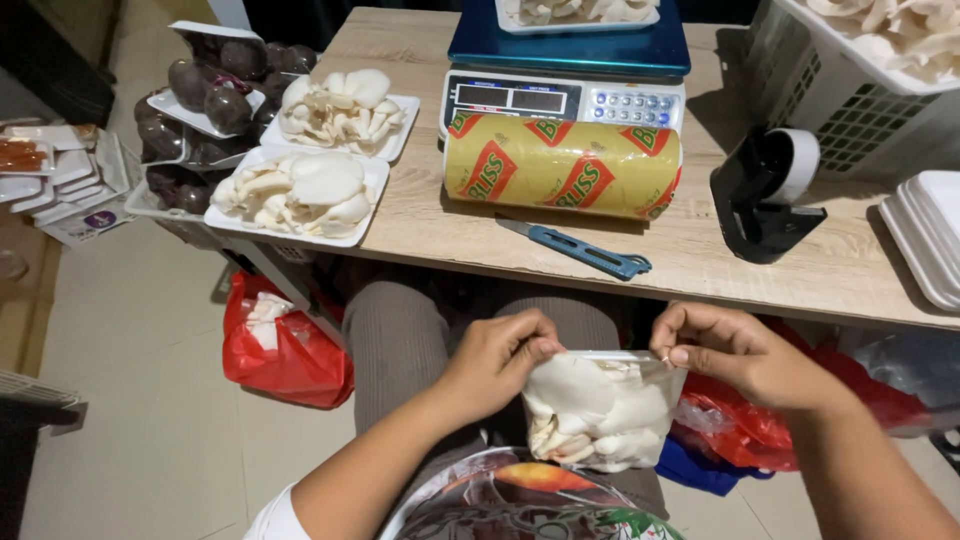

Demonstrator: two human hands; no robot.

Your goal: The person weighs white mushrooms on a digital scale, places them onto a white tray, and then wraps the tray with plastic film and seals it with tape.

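Observation:
Over my lap I hold a clear plastic bag (pixel 600 410) filled with white oyster mushrooms. My left hand (pixel 500 360) pinches the bag's top edge at its left corner. My right hand (pixel 735 355) pinches the same top strip at the right corner. The bag hangs between both hands, below the front edge of a wooden table (pixel 790 270). A patterned round object (pixel 520 500) lies on my lap under the bag.
On the table lie a yellow roll of cling film (pixel 562 165), a blue utility knife (pixel 580 250), a digital scale (pixel 565 70), a black tape dispenser (pixel 765 195) and white foam trays (pixel 930 240). Trays of mushrooms (pixel 300 195) sit left. Red plastic bags (pixel 280 345) are on the floor.

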